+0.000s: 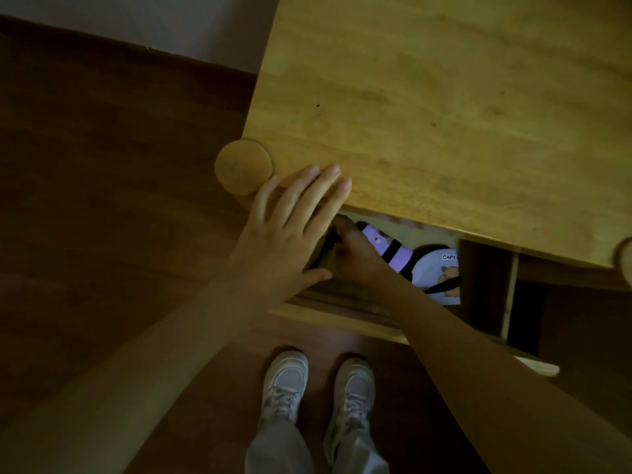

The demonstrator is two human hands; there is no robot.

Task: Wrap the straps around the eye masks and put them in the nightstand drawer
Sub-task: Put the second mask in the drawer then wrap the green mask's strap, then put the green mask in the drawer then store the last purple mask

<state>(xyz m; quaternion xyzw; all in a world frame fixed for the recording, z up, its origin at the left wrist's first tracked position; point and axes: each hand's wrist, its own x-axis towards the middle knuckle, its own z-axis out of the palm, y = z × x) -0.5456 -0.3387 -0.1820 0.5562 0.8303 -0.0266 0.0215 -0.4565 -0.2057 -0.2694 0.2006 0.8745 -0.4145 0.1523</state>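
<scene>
The nightstand drawer [342, 313] is pulled partly out under the wooden nightstand top [444, 114]. Inside lie two eye masks with black straps round them: a purple one [386, 248] and a white one printed "CAPY" [434, 271]. My right hand [355, 254] reaches into the drawer's dark left part, beside the purple mask; its fingers are in shadow and I cannot tell whether they hold anything. My left hand [290, 227] lies flat with straight fingers on the nightstand's front left corner, partly over the drawer.
A round wooden knob-like post [243, 166] sticks out at the nightstand's left corner. Dark wooden floor [102, 200] lies to the left, with a pale wall at the top left. My two white shoes [318, 388] stand just before the drawer front.
</scene>
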